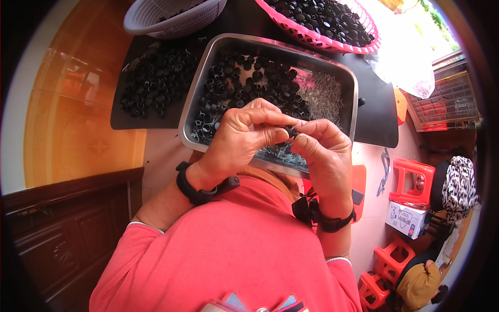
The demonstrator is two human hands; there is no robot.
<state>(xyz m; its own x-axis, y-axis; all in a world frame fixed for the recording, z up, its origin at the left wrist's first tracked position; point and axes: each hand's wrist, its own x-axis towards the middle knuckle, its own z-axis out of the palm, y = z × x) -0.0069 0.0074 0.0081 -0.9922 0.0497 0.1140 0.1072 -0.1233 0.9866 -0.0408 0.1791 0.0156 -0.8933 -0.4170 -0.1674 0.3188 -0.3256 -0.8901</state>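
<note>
Both hands meet above the near side of a steel tray (356,99). My left hand (241,130) pinches a small black plastic piece (292,131) between thumb and forefinger. From the other side, the thumb and fingers of my right hand (327,143) close on the same piece. Fingertips cover most of it, so its exact shape is hidden. Inside the tray, small round black plastic parts (236,83) fill the left and middle, while thin silvery metal pins (327,96) are heaped at the right.
A pile of black parts (156,83) lies on the dark tabletop (377,114) left of the tray. Behind stand a pale plastic basket (179,26) and a pink basket (312,39) full of black pieces. Red stools (413,179) and a white box (406,218) are at the right.
</note>
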